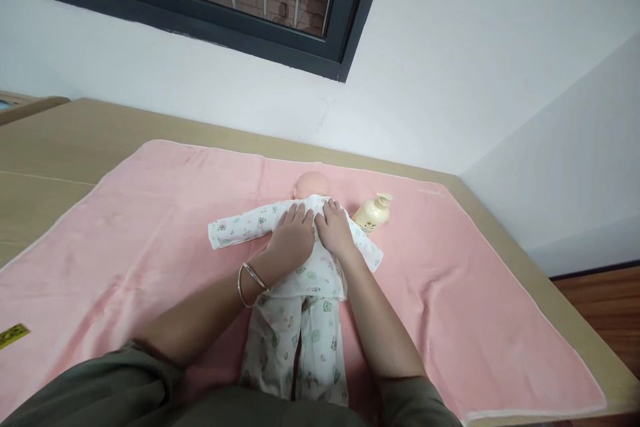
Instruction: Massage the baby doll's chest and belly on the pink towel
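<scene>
A baby doll in a white printed long-sleeved top (313, 271) and matching printed trousers (321, 337) lies stretched out on a pink blanket (175, 213). Its smooth bald head (313, 185) points away from me; which way it faces I cannot tell. My left hand (293, 235) lies flat on the top near the doll's left-side shoulder in my view, fingers extended. Beside it my right hand (335, 230) rests flat on the other side of the upper body. Both sleeves spread outward. A silver bangle (250, 285) circles my left wrist.
A cream pump bottle (373, 213) lies tilted against the right sleeve. At the far left a yellow-black label (14, 335) is on the blanket. The wooden surface (45, 140) underneath meets a white wall (425, 80) with a dark-framed window (345, 20).
</scene>
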A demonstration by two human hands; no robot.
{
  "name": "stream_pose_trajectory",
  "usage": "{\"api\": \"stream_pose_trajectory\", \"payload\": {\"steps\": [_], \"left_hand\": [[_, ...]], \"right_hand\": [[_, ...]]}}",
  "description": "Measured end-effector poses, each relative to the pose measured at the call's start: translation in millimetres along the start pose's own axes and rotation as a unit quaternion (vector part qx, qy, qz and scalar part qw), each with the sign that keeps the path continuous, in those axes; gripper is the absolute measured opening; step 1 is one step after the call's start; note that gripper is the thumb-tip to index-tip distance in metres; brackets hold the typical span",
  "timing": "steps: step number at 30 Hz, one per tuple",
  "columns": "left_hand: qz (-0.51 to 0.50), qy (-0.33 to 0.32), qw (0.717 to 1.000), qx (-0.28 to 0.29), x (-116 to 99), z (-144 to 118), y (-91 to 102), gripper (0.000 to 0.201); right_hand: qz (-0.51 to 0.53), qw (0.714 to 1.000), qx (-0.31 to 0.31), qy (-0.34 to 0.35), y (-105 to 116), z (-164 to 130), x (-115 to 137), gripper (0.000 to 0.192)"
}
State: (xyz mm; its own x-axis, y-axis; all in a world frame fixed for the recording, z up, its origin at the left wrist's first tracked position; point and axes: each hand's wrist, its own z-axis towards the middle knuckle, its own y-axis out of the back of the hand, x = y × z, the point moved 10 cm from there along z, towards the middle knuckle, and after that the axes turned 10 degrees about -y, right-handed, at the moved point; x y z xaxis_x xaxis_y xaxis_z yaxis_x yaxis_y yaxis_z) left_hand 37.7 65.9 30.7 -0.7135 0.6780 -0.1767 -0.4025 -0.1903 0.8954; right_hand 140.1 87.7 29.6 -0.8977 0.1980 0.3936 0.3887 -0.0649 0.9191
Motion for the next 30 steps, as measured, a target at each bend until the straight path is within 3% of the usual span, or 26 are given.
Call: {"api": "stream_pose_trajectory", "payload": {"steps": [5, 8, 10, 16, 23, 30], "left_hand": [[0.014, -0.042, 0.999, 0.018, 4, 2, -5.0, 0.048], [0.023, -0.109, 0.993, 0.031, 10, 10, -8.8, 0.046], [0.032, -0.117, 0.992, 0.029, 18, 14, -10.1, 0.044], [0.015, -0.072, 0.997, 0.008, 33, 15, -17.1, 0.04], [-0.025, 0.008, 0.999, -0.03, 41, 17, -16.6, 0.048], [-0.032, 0.014, 0.999, -0.029, 43, 17, -16.0, 0.048]], "right_hand": [[-0.025, 0.999, -0.028, -0.02, -1, -5, 5, 0.058], [-0.047, 0.998, -0.044, 0.0, -1, -17, 19, 0.057], [-0.06, 0.997, -0.054, 0.018, -3, -26, 29, 0.057], [-0.056, 0.996, -0.06, 0.044, -6, -34, 39, 0.055], [0.028, 0.999, -0.022, 0.026, -6, -6, 12, 0.06], [0.053, 0.998, -0.02, 0.027, -7, -2, 7, 0.06]]}}
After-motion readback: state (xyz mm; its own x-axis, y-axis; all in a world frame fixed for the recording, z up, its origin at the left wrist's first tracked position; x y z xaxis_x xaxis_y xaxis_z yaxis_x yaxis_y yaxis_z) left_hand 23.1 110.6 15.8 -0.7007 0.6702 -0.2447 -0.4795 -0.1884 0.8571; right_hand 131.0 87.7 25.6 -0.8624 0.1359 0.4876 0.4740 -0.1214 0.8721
